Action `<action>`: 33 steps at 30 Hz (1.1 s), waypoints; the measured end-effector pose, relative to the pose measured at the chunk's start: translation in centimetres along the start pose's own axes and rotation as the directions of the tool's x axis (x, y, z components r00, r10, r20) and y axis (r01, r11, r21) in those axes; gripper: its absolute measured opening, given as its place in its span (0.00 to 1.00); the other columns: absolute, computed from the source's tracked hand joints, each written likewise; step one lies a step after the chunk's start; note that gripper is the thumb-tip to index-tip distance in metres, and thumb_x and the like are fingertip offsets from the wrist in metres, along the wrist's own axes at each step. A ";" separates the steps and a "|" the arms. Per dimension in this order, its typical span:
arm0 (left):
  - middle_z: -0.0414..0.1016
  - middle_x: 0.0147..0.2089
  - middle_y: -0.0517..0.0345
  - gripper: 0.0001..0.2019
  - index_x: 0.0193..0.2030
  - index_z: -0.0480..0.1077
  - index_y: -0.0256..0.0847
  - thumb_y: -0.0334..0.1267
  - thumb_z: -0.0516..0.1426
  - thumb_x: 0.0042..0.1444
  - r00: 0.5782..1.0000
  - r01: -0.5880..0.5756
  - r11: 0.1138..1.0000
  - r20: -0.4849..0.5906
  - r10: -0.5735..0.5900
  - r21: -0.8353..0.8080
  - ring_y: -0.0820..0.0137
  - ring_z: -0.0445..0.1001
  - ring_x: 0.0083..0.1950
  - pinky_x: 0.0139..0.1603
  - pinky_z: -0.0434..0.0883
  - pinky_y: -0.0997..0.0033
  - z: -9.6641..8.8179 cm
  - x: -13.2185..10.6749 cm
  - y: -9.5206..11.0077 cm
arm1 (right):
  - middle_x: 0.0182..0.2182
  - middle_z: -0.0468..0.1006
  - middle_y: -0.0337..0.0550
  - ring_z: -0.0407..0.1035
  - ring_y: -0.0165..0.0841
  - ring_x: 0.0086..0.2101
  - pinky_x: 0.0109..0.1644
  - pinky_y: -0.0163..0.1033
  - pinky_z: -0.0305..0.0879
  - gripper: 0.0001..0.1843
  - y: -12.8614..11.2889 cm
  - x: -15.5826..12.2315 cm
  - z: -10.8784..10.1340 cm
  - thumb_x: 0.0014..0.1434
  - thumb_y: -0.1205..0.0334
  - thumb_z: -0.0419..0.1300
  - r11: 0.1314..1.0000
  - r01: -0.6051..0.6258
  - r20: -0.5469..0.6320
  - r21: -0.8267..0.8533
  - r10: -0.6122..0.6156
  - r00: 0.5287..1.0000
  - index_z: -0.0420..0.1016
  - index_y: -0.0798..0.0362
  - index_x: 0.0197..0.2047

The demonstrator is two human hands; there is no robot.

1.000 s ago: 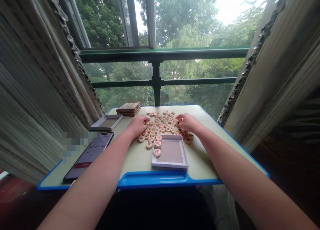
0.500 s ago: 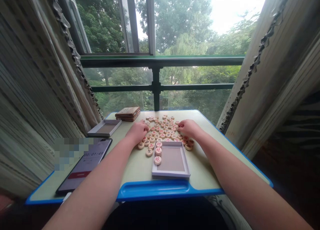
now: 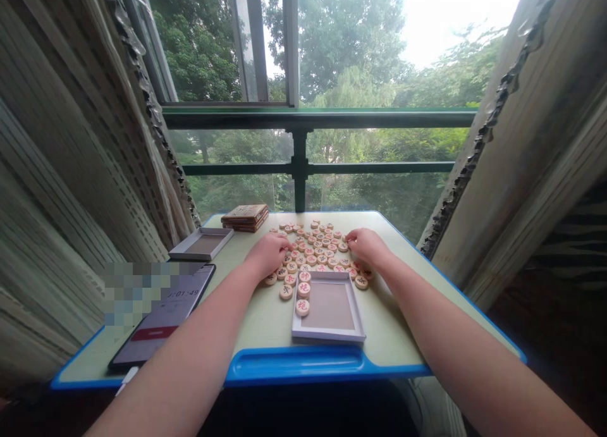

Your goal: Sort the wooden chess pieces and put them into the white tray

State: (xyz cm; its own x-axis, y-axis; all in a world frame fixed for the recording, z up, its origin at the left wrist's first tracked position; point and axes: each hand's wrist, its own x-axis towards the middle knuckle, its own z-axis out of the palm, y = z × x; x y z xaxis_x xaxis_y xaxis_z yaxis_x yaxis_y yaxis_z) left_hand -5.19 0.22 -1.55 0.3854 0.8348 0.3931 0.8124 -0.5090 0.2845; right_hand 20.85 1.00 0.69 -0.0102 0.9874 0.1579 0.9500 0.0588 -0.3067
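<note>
Several round wooden chess pieces [image 3: 315,244] with red and black characters lie scattered in the middle of a small pale table [image 3: 265,320]. My left hand [image 3: 269,253] rests knuckles-up on the left side of the pile, fingers curled down onto pieces. My right hand [image 3: 364,242] sits on the right side of the pile, fingertips pinched together over a piece. A shallow white box tray [image 3: 328,307] lies just in front of the pile, with three pieces [image 3: 303,290] lined along its left edge.
A second white tray [image 3: 201,243] sits at the back left, beside a folded wooden board [image 3: 245,215]. A phone [image 3: 165,315] showing a timer lies at the front left. The table has a blue rim [image 3: 294,364]. Curtains hang on both sides; a window railing is behind.
The view has shifted slightly. Both hands have stayed on the pile, fingers working among the pieces; the phone timer has advanced.
</note>
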 end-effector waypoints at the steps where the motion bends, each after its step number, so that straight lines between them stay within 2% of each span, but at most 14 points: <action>1: 0.77 0.43 0.56 0.16 0.36 0.78 0.42 0.27 0.50 0.50 1.000 0.002 1.000 0.006 -0.002 0.004 0.68 0.72 0.47 0.55 0.68 0.69 0.0 0.0 0.0 | 0.42 0.78 0.51 0.71 0.39 0.43 0.46 0.37 0.62 0.18 0.0 0.0 0.0 0.53 0.72 0.53 1.000 0.005 -0.003 0.001 -0.005 1.000 0.79 0.57 0.43; 4: 0.77 0.42 0.56 0.16 0.35 0.78 0.42 0.27 0.50 0.50 1.000 0.008 1.000 0.018 -0.009 0.013 0.68 0.72 0.48 0.56 0.67 0.69 0.0 0.1 0.0 | 0.43 0.77 0.52 0.70 0.38 0.43 0.48 0.37 0.62 0.17 -0.3 -0.2 0.1 0.54 0.72 0.52 0.999 0.046 -0.037 0.005 -0.046 0.998 0.79 0.56 0.43; 6: 0.77 0.42 0.56 0.15 0.35 0.78 0.42 0.27 0.50 0.50 1.000 0.024 1.000 0.017 -0.024 0.013 0.67 0.72 0.48 0.55 0.68 0.69 -0.2 0.0 0.1 | 0.44 0.76 0.50 0.68 0.36 0.44 0.50 0.37 0.60 0.16 -0.8 -0.4 0.2 0.54 0.71 0.53 0.991 0.137 -0.067 0.007 -0.136 0.988 0.79 0.54 0.42; 9: 0.76 0.43 0.55 0.17 0.36 0.78 0.42 0.25 0.49 0.49 0.994 0.105 0.994 -0.005 -0.105 0.001 0.67 0.73 0.45 0.51 0.70 0.71 -0.8 -0.1 0.4 | 0.42 0.76 0.46 0.65 0.37 0.44 0.52 0.39 0.58 0.14 -1.6 -1.0 0.4 0.55 0.68 0.54 0.946 0.323 -0.066 0.037 -0.321 0.945 0.80 0.51 0.39; 12: 0.76 0.43 0.56 0.20 0.34 0.78 0.42 0.22 0.48 0.46 0.980 0.195 0.981 -0.027 -0.195 -0.009 0.67 0.73 0.44 0.49 0.70 0.71 -1.5 -0.2 0.6 | 0.40 0.77 0.45 0.63 0.37 0.43 0.51 0.40 0.58 0.13 -2.2 -1.3 0.7 0.56 0.68 0.54 0.899 0.431 -0.055 0.082 -0.428 0.902 0.81 0.51 0.37; 17: 0.77 0.40 0.56 0.17 0.31 0.78 0.40 0.23 0.49 0.43 0.973 0.222 0.974 0.068 -0.219 -0.048 0.68 0.74 0.41 0.46 0.70 0.73 -1.7 -0.2 0.6 | 0.40 0.78 0.45 0.62 0.37 0.42 0.50 0.39 0.58 0.14 -2.2 -1.3 0.8 0.55 0.70 0.53 0.891 0.444 -0.068 0.094 -0.439 0.896 0.81 0.52 0.36; 21: 0.77 0.44 0.56 0.18 0.35 0.78 0.41 0.23 0.49 0.44 0.976 0.212 0.976 0.035 -0.213 0.040 0.67 0.73 0.46 0.51 0.68 0.72 -1.3 -0.3 0.3 | 0.39 0.78 0.45 0.63 0.37 0.43 0.51 0.40 0.58 0.13 -2.5 -1.7 0.4 0.53 0.69 0.55 0.873 0.477 -0.071 0.104 -0.472 0.879 0.80 0.52 0.36; 24: 0.77 0.45 0.54 0.18 0.40 0.77 0.42 0.26 0.50 0.48 0.978 0.209 0.975 -0.006 -0.209 0.081 0.65 0.72 0.48 0.52 0.68 0.70 -1.0 -0.3 0.1 | 0.34 0.78 0.43 0.66 0.34 0.39 0.46 0.37 0.60 0.10 -3.1 -2.4 -0.2 0.52 0.66 0.56 0.836 0.519 0.035 0.178 -0.532 0.846 0.80 0.52 0.33; 28: 0.77 0.43 0.51 0.13 0.40 0.77 0.41 0.38 0.51 0.54 0.983 0.180 0.980 0.012 -0.181 0.087 0.63 0.73 0.46 0.49 0.68 0.68 -1.0 -0.4 0.3 | 0.28 0.77 0.39 0.67 0.30 0.30 0.35 0.33 0.61 0.09 -3.7 -3.1 -0.8 0.49 0.63 0.58 0.849 0.472 0.215 0.239 -0.520 0.827 0.80 0.52 0.32; 31: 0.78 0.39 0.52 0.15 0.34 0.77 0.41 0.45 0.51 0.55 0.978 0.204 0.973 0.013 -0.207 0.107 0.64 0.73 0.41 0.42 0.68 0.70 -1.2 -0.4 0.6 | 0.27 0.77 0.39 0.67 0.30 0.30 0.34 0.32 0.61 0.08 -3.8 -3.3 -1.1 0.47 0.64 0.59 0.864 0.451 0.215 0.223 -0.494 0.842 0.80 0.52 0.31; 33: 0.78 0.34 0.53 0.17 0.31 0.77 0.41 0.47 0.50 0.56 0.970 0.241 0.961 0.010 -0.244 0.136 0.65 0.73 0.37 0.36 0.67 0.71 -1.3 -0.4 0.7 | 0.27 0.76 0.39 0.67 0.30 0.30 0.34 0.32 0.61 0.08 -3.9 -3.5 -1.2 0.47 0.64 0.59 0.856 0.458 0.220 0.237 -0.507 0.833 0.80 0.52 0.30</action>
State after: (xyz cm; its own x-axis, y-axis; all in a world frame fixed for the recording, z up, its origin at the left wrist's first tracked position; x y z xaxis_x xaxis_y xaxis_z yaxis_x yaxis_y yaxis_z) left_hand -5.34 -0.69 -0.39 0.1795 0.9359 0.3031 0.9330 -0.2596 0.2493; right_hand 17.58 -2.85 2.45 -0.5587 0.8254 0.0807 0.7349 0.5378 -0.4131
